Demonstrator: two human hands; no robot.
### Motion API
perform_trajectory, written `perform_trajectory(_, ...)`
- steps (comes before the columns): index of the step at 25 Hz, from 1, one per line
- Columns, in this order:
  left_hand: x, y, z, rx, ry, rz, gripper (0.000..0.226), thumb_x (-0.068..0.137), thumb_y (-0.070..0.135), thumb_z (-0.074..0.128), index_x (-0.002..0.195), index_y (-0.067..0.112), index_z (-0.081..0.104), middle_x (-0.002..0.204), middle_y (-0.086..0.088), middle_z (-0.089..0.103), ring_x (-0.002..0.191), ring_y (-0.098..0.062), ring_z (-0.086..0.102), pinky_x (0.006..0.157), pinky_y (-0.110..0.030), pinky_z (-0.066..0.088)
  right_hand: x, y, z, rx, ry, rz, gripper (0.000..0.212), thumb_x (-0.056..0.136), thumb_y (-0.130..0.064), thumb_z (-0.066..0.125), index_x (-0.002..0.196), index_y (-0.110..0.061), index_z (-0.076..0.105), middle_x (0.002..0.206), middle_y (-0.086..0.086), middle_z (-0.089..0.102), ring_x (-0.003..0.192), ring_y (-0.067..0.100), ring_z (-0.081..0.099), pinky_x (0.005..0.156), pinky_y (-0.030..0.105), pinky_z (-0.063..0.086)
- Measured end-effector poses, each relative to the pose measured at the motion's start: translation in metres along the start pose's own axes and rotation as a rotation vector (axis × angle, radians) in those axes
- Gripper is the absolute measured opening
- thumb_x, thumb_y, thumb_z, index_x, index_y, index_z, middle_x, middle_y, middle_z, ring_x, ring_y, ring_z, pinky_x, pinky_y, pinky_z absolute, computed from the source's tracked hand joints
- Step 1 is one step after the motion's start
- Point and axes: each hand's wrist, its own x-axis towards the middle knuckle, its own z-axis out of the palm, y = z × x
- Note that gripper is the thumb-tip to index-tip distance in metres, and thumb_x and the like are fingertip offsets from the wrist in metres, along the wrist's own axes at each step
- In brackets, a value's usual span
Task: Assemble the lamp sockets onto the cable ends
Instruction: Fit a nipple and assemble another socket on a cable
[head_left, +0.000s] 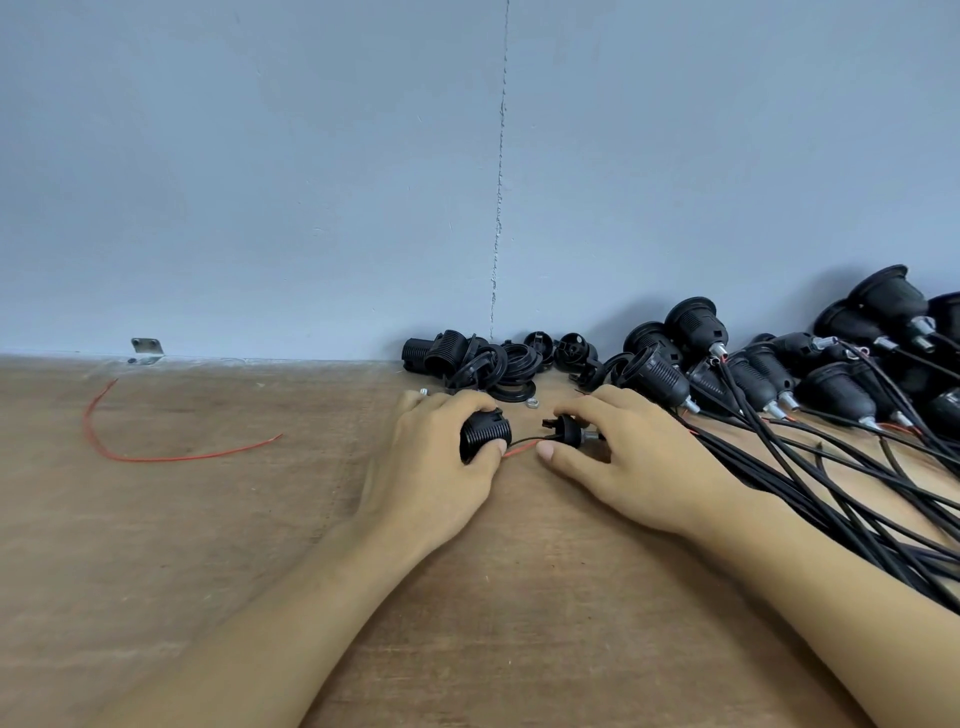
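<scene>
At mid-table, your left hand (441, 467) grips a ribbed black socket body (483, 434), fingers curled over its top and thumb pressed against its near side. Just to its right, your right hand (634, 457) pinches a black socket cap (566, 428) between curled fingers, the thumb stretched out low along the wooden table (260, 545). A thin black lead and a red lead (524, 446) run across the short gap between the two parts.

Behind your hands, a heap of loose socket shells and rings (488, 361) lies against the blue-grey wall (311, 182), with a small metal nut (531, 402) just in front of it. To the right, assembled sockets (753, 364) lie stacked on their sides, their black cables (831, 483) fanning toward the table's near right edge and passing under your right forearm. Well apart on the left, a stray red wire (104, 447) curves across the wood, and a metal bracket (146, 351) sits where table meets wall.
</scene>
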Motion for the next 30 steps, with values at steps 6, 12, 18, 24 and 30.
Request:
perform_trajectory(6, 0.001, -0.001, -0.002, -0.074, 0.022, -0.155, 0.039, 0.085, 0.035, 0.072, 0.118, 0.041, 0.054, 0.106, 0.017, 0.069, 0.092, -0.013, 0.066, 0.079, -0.034, 0.051, -0.001, -0.018, 0.011, 0.065, -0.041, -0.197, 0.044, 0.090, -0.017, 0.064, 0.134, -0.020, 0.061, 0.137, -0.001, 0.058, 0.129, 0.021, 0.048, 0.111, 0.041, 0.036)
perform_trajectory(12, 0.002, -0.006, 0.002, -0.260, 0.007, -0.124, 0.049, 0.089, 0.027, 0.073, 0.137, 0.026, 0.059, 0.117, 0.016, 0.059, 0.101, -0.005, 0.062, 0.094, -0.031, 0.053, -0.002, -0.018, 0.004, 0.290, 0.112, -0.144, 0.006, 0.092, -0.022, 0.071, 0.094, -0.025, 0.075, 0.086, -0.021, 0.066, 0.089, 0.000, 0.058, 0.081, 0.017, 0.042)
perform_trajectory(18, -0.004, -0.004, 0.003, -0.351, -0.110, 0.079, 0.044, 0.079, 0.012, 0.080, 0.112, 0.034, 0.063, 0.110, 0.021, 0.051, 0.106, -0.001, 0.059, 0.095, -0.032, 0.054, -0.005, -0.021, -0.002, 0.549, 0.224, 0.110, 0.012, 0.094, -0.027, 0.066, 0.083, -0.030, 0.067, 0.073, -0.017, 0.062, 0.069, -0.005, 0.054, 0.066, 0.008, 0.038)
perform_trajectory(24, -0.006, -0.001, 0.001, -0.314, -0.135, 0.079, 0.041, 0.075, 0.028, 0.071, 0.105, 0.045, 0.049, 0.108, 0.028, 0.061, 0.105, 0.003, 0.060, 0.090, -0.028, 0.052, -0.005, -0.022, -0.004, 0.580, 0.200, 0.149, 0.007, 0.089, -0.030, 0.073, 0.083, -0.030, 0.070, 0.072, -0.013, 0.061, 0.067, -0.002, 0.052, 0.065, 0.011, 0.040)
perform_trajectory(30, -0.008, 0.000, 0.001, -0.266, -0.148, 0.089, 0.040, 0.074, 0.038, 0.073, 0.105, 0.042, 0.047, 0.104, 0.023, 0.062, 0.098, -0.003, 0.060, 0.086, -0.039, 0.053, -0.006, -0.024, -0.005, 0.621, 0.174, 0.142, 0.011, 0.087, -0.024, 0.074, 0.078, -0.028, 0.070, 0.068, -0.014, 0.056, 0.063, -0.001, 0.049, 0.063, 0.011, 0.038)
